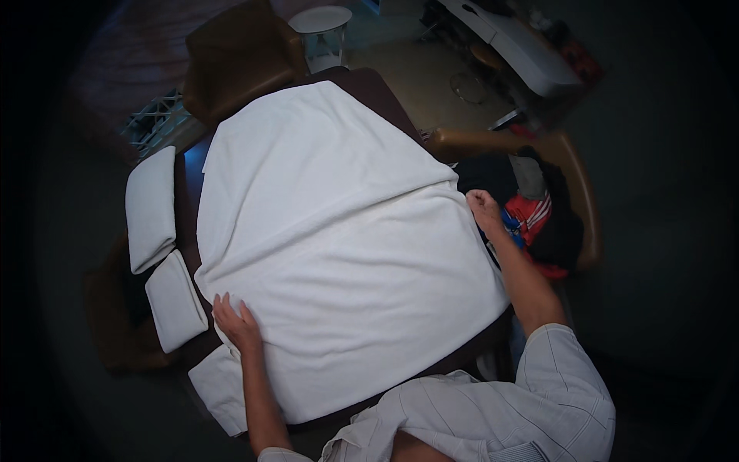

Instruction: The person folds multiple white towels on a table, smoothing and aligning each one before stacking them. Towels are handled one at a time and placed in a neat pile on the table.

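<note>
A large white towel (339, 300) lies spread over a dark brown table, with one long raised fold across its middle and small wrinkles on the near half. At the towel's left edge my left hand (239, 323) rests with fingers apart, palm down. My right hand (483, 209) is closed at the right edge, fingers curled and seemingly pinching the cloth just below the end of the fold; the fingertips are partly hidden.
Folded white towels (151, 208) sit along the table's left side. Brown armchairs (242, 58) stand around; the right one holds a heap of dark and red clothes (531, 212). A small round white table (322, 19) and a white desk (523, 54) are farther back.
</note>
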Demonstrator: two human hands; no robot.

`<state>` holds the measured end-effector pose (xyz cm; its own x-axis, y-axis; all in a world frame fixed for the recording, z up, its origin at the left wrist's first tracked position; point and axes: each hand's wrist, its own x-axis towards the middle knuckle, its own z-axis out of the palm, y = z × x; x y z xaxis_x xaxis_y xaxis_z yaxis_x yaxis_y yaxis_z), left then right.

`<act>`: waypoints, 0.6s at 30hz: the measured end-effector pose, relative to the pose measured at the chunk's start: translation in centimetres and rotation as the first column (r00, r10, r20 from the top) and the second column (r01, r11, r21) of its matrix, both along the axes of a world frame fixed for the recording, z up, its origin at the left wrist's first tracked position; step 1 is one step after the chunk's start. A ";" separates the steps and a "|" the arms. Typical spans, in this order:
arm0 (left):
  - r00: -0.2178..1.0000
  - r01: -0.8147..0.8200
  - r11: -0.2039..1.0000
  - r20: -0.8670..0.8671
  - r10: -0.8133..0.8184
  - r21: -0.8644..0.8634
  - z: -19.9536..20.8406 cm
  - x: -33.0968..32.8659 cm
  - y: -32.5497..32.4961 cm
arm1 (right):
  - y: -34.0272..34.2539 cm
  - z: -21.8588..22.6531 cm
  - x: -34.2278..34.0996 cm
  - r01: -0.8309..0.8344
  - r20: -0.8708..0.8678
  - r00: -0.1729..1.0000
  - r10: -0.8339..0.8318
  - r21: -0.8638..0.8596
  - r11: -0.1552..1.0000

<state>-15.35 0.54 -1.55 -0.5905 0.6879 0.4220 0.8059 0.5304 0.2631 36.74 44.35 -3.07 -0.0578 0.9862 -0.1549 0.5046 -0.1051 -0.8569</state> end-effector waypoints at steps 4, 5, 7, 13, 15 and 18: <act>0.989 0.125 0.991 0.087 -0.121 -0.044 0.8 8.4 -2.0 | -1.8 0.1 1.1 -0.113 0.120 0.985 0.126 -0.109 0.988; 0.985 0.139 0.989 0.110 -0.133 -0.048 1.1 10.3 -2.4 | -1.6 -0.3 1.4 -0.130 0.186 0.971 0.153 -0.129 0.983; 0.971 0.184 0.980 0.168 -0.169 -0.080 0.9 13.0 -3.7 | -1.6 -0.5 1.3 -0.045 0.125 0.992 0.028 0.132 0.990; 0.965 0.192 0.968 0.211 -0.157 -0.159 0.3 17.3 -7.7 | -0.1 -2.6 3.9 0.068 0.232 0.963 -0.137 0.283 0.957; 0.972 0.129 0.978 0.217 -0.092 -0.164 0.0 18.0 -9.1 | -0.6 -4.7 5.7 0.058 0.343 0.933 -0.111 0.160 0.985; 0.976 -0.098 0.978 0.176 0.130 -0.184 0.5 18.6 -13.2 | -3.7 -3.3 4.8 0.013 0.185 0.983 -0.007 -0.030 0.999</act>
<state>3.24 -12.63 -1.10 -0.7260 0.6644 0.1774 0.6830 0.6667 0.2985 41.55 40.65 -6.34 -0.0152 0.9812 -0.1926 0.6527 -0.1361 -0.7453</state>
